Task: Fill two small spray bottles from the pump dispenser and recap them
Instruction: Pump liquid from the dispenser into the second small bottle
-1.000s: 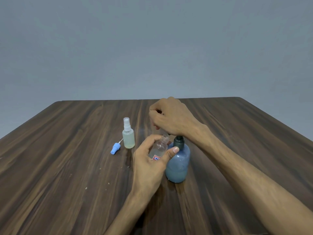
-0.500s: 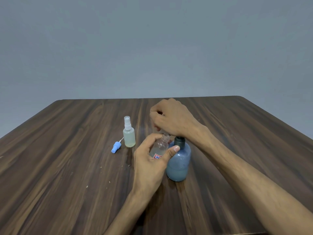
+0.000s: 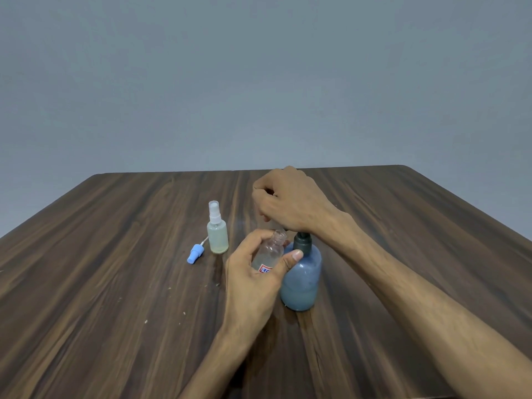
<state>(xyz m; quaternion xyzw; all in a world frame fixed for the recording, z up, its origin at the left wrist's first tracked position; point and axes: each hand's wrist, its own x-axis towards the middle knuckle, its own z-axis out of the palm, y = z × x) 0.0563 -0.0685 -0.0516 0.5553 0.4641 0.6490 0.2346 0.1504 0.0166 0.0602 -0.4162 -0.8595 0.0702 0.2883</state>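
Wooden table (image 3: 115, 283), left hand (image 3: 253, 283) gripping uncapped bottle (image 3: 269, 253), right hand (image 3: 290, 203) curled atop pump dispenser (image 3: 302, 277)

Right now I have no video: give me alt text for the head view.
Left hand grips an uncapped clear bottle, its open neck under the right hand, which presses the pump of a blue dispenser. Farther left on the wooden table stand a capped spray bottle and, lying beside it, a blue spray cap.

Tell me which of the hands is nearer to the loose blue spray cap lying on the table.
Left. The left hand, holding the open small bottle, sits just right of the blue spray cap. The right hand is farther back over the pump dispenser.
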